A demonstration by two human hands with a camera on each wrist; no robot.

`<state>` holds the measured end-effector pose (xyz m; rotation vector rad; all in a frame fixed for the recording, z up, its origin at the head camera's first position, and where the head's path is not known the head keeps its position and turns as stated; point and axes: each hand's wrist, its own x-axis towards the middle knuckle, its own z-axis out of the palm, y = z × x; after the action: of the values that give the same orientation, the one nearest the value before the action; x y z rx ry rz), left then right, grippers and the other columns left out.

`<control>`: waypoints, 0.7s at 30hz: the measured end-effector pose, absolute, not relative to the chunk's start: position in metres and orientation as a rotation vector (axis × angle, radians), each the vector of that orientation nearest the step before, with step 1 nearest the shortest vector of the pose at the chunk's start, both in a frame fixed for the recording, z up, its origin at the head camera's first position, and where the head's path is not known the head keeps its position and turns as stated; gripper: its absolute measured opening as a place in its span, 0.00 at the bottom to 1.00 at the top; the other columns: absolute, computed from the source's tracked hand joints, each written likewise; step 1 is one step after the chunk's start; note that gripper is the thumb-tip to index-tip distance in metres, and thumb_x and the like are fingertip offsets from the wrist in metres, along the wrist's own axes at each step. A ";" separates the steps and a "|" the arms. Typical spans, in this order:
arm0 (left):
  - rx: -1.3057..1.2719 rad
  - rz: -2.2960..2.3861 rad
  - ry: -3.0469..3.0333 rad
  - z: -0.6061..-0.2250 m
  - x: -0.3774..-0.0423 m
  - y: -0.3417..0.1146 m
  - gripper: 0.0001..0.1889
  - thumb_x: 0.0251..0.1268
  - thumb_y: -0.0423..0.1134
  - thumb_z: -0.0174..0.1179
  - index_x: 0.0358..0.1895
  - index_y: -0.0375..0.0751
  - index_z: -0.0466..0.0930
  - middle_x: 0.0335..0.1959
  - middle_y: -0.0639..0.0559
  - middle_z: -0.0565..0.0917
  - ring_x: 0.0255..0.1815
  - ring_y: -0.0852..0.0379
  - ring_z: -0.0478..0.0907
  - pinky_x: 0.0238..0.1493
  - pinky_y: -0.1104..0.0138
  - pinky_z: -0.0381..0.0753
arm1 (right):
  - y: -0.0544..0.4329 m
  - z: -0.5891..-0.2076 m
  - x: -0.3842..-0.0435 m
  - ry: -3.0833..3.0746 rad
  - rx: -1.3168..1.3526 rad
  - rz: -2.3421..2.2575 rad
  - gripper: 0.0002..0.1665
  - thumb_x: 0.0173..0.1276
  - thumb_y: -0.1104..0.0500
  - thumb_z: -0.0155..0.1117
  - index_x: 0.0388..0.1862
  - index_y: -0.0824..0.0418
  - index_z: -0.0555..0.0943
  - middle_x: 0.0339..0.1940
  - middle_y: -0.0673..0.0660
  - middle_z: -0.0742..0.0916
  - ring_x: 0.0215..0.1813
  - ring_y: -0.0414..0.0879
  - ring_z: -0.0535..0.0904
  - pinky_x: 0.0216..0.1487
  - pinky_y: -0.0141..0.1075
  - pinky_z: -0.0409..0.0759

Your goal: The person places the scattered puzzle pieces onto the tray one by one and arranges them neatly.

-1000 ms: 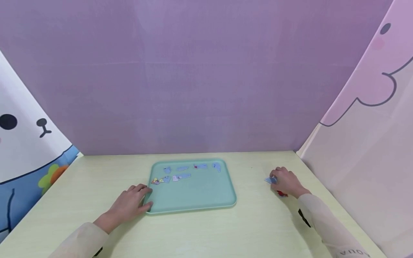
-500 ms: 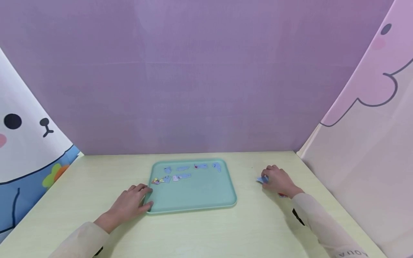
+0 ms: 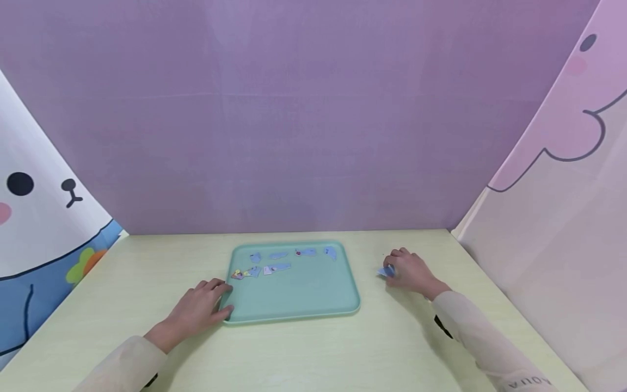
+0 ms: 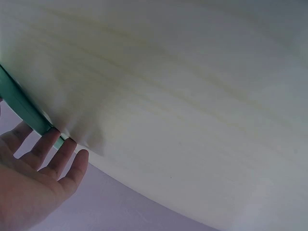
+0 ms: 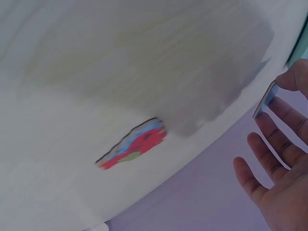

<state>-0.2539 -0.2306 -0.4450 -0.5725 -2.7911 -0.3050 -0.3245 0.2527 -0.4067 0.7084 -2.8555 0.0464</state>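
My left hand [image 3: 195, 311] rests at the left edge of the pale green tray [image 3: 303, 296], fingers loosely extended and touching its rim. To the right of the tray, my right hand [image 3: 410, 272] pinches a blue puzzle piece [image 3: 385, 271] between thumb and fingers. The right wrist view shows that piece edge-on, while the other fingers are spread apart. A red, blue and green puzzle piece [image 5: 134, 145] lies on the table in that view; the right hand and sleeve hide it from the head camera.
Several puzzle pieces lie in two rows on the tray, including a light blue piece [image 3: 330, 252] at the top right and a yellow-and-pink one [image 3: 237, 275] at the left. A purple panel [image 3: 313, 120] stands behind the pale wooden table [image 3: 313, 354], with printed cloths at both sides.
My right hand has moved left toward the tray with the blue puzzle piece, away from the red one. The left hand and the tray have stayed in place.
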 end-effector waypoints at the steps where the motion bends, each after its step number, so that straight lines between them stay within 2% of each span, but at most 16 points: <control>1: -0.572 -0.304 -2.790 -0.445 -0.254 -0.231 0.22 0.51 0.48 0.64 0.47 0.40 0.78 0.47 0.43 0.79 0.45 0.43 0.76 0.37 0.51 0.77 | 0.250 -0.406 -0.324 -2.852 0.714 0.054 0.18 0.44 0.54 0.73 0.35 0.56 0.81 0.33 0.51 0.80 0.38 0.47 0.72 0.35 0.46 0.74; 8: -0.569 -0.303 -2.792 -0.445 -0.254 -0.231 0.22 0.52 0.49 0.64 0.47 0.39 0.79 0.47 0.43 0.79 0.45 0.44 0.76 0.37 0.51 0.77 | 0.231 -0.404 -0.325 -2.814 0.759 0.055 0.17 0.44 0.54 0.72 0.35 0.56 0.81 0.33 0.51 0.81 0.39 0.46 0.73 0.38 0.48 0.75; 21: -0.570 -0.307 -2.796 -0.445 -0.254 -0.231 0.21 0.52 0.49 0.64 0.47 0.40 0.78 0.47 0.43 0.79 0.45 0.44 0.76 0.37 0.52 0.77 | 0.193 -0.406 -0.334 -2.771 0.874 0.098 0.15 0.47 0.53 0.70 0.34 0.55 0.82 0.32 0.48 0.82 0.37 0.43 0.71 0.34 0.39 0.72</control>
<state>-0.2543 -0.2308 -0.4453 -0.5699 -2.7961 -0.3069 -0.3343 0.1929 -0.4059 0.8739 -2.7710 0.0979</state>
